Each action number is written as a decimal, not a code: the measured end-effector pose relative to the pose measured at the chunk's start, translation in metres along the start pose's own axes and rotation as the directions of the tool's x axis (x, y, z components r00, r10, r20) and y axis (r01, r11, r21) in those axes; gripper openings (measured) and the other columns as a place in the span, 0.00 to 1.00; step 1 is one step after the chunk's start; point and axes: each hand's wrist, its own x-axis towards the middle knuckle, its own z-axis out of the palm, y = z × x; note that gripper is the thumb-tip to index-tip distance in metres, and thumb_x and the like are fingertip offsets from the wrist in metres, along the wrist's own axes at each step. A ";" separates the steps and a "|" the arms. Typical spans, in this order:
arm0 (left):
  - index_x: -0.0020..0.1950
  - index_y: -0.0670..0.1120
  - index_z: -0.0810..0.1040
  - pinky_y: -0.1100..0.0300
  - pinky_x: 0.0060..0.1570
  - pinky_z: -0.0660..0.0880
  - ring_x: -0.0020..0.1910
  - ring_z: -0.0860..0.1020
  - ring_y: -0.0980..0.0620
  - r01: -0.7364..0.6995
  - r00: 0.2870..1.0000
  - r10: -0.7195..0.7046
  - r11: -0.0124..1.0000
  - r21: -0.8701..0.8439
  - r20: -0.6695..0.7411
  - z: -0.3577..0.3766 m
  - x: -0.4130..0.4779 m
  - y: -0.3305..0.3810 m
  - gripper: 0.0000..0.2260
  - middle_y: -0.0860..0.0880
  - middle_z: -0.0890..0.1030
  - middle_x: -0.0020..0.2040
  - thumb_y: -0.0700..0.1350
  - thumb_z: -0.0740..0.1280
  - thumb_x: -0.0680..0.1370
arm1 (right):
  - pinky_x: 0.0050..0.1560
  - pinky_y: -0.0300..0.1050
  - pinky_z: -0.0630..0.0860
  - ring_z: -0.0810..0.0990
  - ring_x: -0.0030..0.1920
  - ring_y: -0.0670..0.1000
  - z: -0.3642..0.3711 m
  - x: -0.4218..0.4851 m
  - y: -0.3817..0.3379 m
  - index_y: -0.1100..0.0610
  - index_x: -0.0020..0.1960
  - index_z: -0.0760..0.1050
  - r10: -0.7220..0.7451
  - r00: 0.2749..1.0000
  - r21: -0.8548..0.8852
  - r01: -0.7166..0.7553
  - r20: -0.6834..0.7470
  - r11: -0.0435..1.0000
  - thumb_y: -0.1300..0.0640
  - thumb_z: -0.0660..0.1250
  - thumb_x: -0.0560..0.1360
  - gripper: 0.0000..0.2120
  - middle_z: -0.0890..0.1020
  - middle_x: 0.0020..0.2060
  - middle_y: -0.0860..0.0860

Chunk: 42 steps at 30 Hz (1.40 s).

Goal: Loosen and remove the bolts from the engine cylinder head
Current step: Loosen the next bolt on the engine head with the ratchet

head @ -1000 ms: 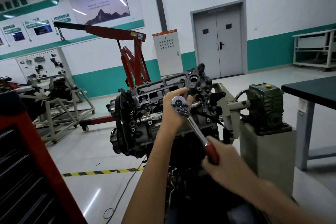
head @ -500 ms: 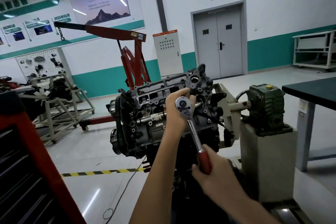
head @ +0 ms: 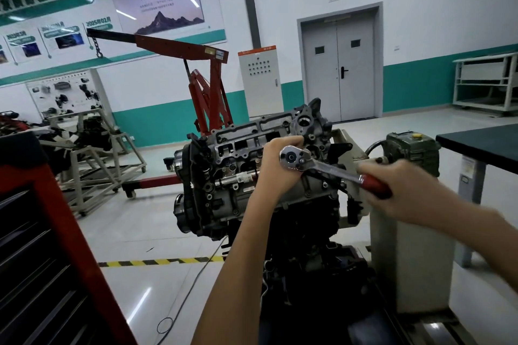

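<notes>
At cylinder head | ratchet swung up rightward | right hand grips

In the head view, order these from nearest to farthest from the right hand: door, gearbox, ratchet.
1. Ratchet: its red handle is in the right hand.
2. Gearbox: just behind the hand.
3. Door: in the far back wall.

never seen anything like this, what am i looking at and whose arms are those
The camera sits on a person's head, so the two bare arms are the wearer's own. In front of them an engine on a stand shows its cylinder head. The right hand grips the red handle of a ratchet wrench, a tool for turning bolts. The left hand curls round the wrench's metal head, holding it at the engine. Behind stands a red engine hoist.
</notes>
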 end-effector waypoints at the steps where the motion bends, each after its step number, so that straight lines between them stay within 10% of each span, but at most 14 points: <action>1: 0.30 0.40 0.68 0.58 0.31 0.60 0.26 0.65 0.56 -0.011 0.999 0.010 1.000 -0.026 -0.038 0.003 -0.002 -0.002 0.13 0.50 0.66 0.26 0.31 0.65 0.72 | 0.31 0.41 0.78 0.77 0.28 0.44 0.014 -0.010 -0.010 0.53 0.52 0.74 0.053 0.999 0.104 -0.054 0.007 0.993 0.62 0.68 0.70 0.12 0.77 0.31 0.46; 8: 0.28 0.45 0.64 0.64 0.28 0.59 0.26 0.61 0.58 0.012 0.956 -0.058 0.987 -0.158 -0.286 0.024 -0.002 0.003 0.19 0.52 0.63 0.26 0.31 0.65 0.75 | 0.26 0.37 0.71 0.70 0.23 0.42 0.108 -0.036 -0.119 0.50 0.40 0.67 0.346 0.938 0.798 -0.222 0.018 0.561 0.64 0.67 0.71 0.12 0.72 0.28 0.50; 15: 0.29 0.39 0.65 0.59 0.30 0.60 0.28 0.63 0.53 -0.070 0.998 0.070 0.997 -0.037 0.006 0.000 -0.002 0.001 0.14 0.47 0.66 0.27 0.34 0.65 0.73 | 0.29 0.35 0.73 0.74 0.25 0.45 0.031 -0.026 -0.038 0.44 0.41 0.69 0.058 0.998 0.377 -0.063 0.026 0.924 0.66 0.69 0.68 0.18 0.76 0.27 0.50; 20: 0.27 0.51 0.64 0.63 0.29 0.60 0.26 0.62 0.61 -0.039 0.999 0.039 0.999 -0.002 0.009 0.001 0.005 0.002 0.21 0.56 0.64 0.24 0.30 0.65 0.71 | 0.35 0.41 0.78 0.78 0.30 0.45 -0.008 0.004 0.002 0.52 0.51 0.74 -0.017 1.000 -0.008 0.017 0.010 1.000 0.61 0.69 0.70 0.11 0.78 0.32 0.47; 30: 0.28 0.51 0.63 0.64 0.28 0.60 0.26 0.61 0.60 0.007 0.944 -0.058 0.988 -0.154 -0.325 0.020 -0.001 -0.002 0.22 0.57 0.63 0.25 0.31 0.64 0.75 | 0.23 0.31 0.66 0.71 0.23 0.43 0.111 -0.031 -0.117 0.50 0.38 0.67 0.347 0.936 0.737 -0.193 -0.061 0.648 0.65 0.67 0.70 0.13 0.70 0.25 0.48; 36: 0.33 0.36 0.72 0.60 0.31 0.64 0.31 0.69 0.51 -0.063 0.997 0.060 0.997 -0.051 -0.054 -0.009 -0.009 -0.008 0.08 0.45 0.69 0.29 0.31 0.66 0.72 | 0.30 0.40 0.76 0.75 0.26 0.44 0.029 -0.017 -0.034 0.50 0.45 0.71 0.027 0.995 0.275 -0.052 0.092 0.960 0.64 0.68 0.69 0.11 0.75 0.28 0.48; 39: 0.38 0.27 0.74 0.42 0.40 0.69 0.50 0.72 0.40 -0.035 0.999 0.035 0.999 0.011 0.029 -0.006 -0.002 -0.002 0.05 0.29 0.77 0.38 0.29 0.68 0.70 | 0.30 0.35 0.73 0.75 0.28 0.40 -0.014 0.006 -0.001 0.53 0.51 0.74 -0.044 0.997 -0.110 0.051 0.062 0.993 0.61 0.68 0.71 0.10 0.75 0.29 0.43; 42: 0.33 0.32 0.74 0.44 0.34 0.66 0.33 0.77 0.42 -0.029 0.995 0.027 0.999 -0.018 -0.099 0.005 -0.004 0.003 0.09 0.34 0.75 0.31 0.32 0.66 0.73 | 0.31 0.36 0.75 0.76 0.28 0.43 -0.008 0.003 0.000 0.54 0.53 0.75 -0.017 1.000 -0.093 0.014 -0.024 0.996 0.61 0.70 0.69 0.13 0.75 0.29 0.44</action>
